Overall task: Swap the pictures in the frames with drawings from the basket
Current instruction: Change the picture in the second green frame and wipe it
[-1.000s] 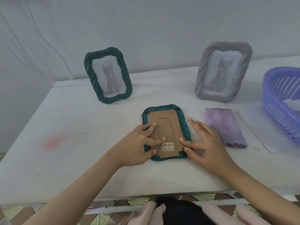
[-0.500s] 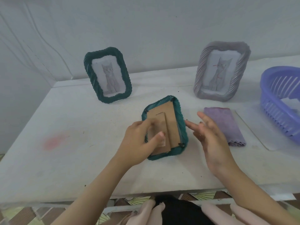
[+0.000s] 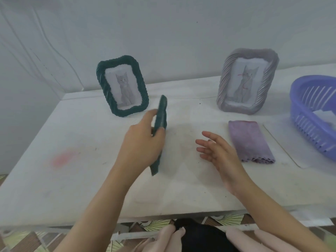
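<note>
A green frame (image 3: 161, 124) stands on edge above the middle of the white surface (image 3: 72, 179), so only its thin ribbed side shows; its near corner seems to touch or sit just over the surface, though blur makes that unclear. The left hand (image 3: 143, 144) has it, thumb across the right side and fingers curled round the far edge, palm against the frame's left face. The right hand (image 3: 216, 153) is apart from the frame, off to its right, fingers spread and loose, palm turned toward the frame, holding nothing.

Behind the left hand, a second green frame (image 3: 122, 89) stands upright near the wall with a grey cat drawing in it. At the back right a grey frame (image 3: 247, 82) stands upright too, showing another cat drawing. A folded purple cloth (image 3: 250, 140) lies flat just right of the right hand. A clear sheet (image 3: 283, 148) lies past the cloth, partly under the blue basket (image 3: 309, 124) at the right edge, where some white paper (image 3: 325, 115) rests inside.
</note>
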